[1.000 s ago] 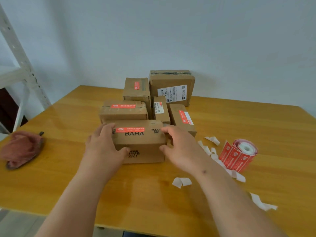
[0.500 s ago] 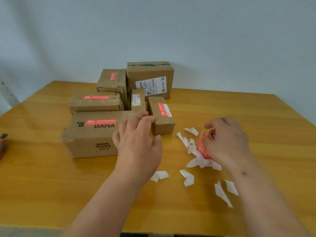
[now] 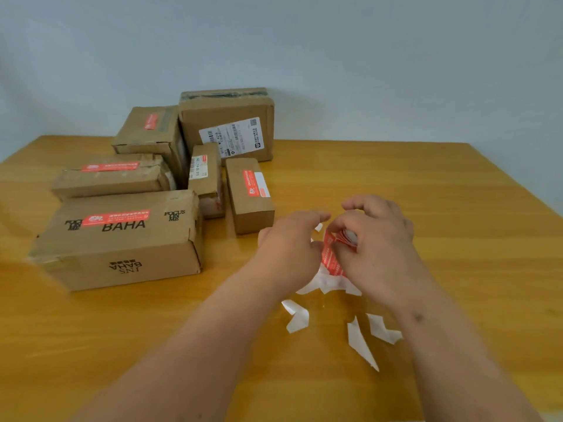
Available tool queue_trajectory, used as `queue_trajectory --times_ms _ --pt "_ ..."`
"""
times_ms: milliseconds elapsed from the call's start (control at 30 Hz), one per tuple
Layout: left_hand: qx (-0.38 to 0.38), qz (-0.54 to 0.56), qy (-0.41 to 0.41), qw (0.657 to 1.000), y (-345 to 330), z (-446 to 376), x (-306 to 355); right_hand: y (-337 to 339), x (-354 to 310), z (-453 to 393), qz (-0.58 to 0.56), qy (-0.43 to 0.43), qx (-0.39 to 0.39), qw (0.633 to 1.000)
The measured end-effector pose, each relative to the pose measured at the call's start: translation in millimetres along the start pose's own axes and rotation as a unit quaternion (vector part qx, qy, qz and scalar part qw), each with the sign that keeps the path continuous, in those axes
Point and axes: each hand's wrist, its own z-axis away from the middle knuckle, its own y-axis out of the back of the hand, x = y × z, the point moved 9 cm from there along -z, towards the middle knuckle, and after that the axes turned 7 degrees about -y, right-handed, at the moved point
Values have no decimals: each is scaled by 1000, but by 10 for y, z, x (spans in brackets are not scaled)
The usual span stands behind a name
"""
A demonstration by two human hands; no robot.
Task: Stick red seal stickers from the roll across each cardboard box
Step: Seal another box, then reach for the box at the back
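The right hand (image 3: pixel 373 242) is gripping the roll of red seal stickers (image 3: pixel 330 254), while the left hand (image 3: pixel 289 242) is reaching in, fingers loosely spread. Peeling hastily is risking a sticker tearing or folding onto itself, and the white backing-paper scraps (image 3: pixel 297 319) could be catching on the adhesive.

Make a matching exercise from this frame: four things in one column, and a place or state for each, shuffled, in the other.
Things
1. BAHA box
2. large box with white shipping label
3. sticker roll
4. torn backing scraps

Places or states
A. loose on the wooden table, near the table's front edge
B. farthest back, by the wall
C. held in the right hand, with the left hand beside it
D. nearest box on the left, red seal already on top

Pairs: 1-D, 2-B, 3-C, 4-A
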Motion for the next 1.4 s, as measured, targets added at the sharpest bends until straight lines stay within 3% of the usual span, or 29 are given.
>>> queue_trajectory --times_ms 133,400,800,1400 --pt "15 5 12 1000 -1 11 -57 9 -15 12 -18 19 -13 1000" --pt "27 145 -10 989 157 131 -25 121 -1 35 -15 34 -30 999" --pt "19 1 -28 999 114 141 140 91 -31 76 44 80 -20 996" --pt "33 56 -42 997 90 142 121 123 -46 63 14 97 -26 995"
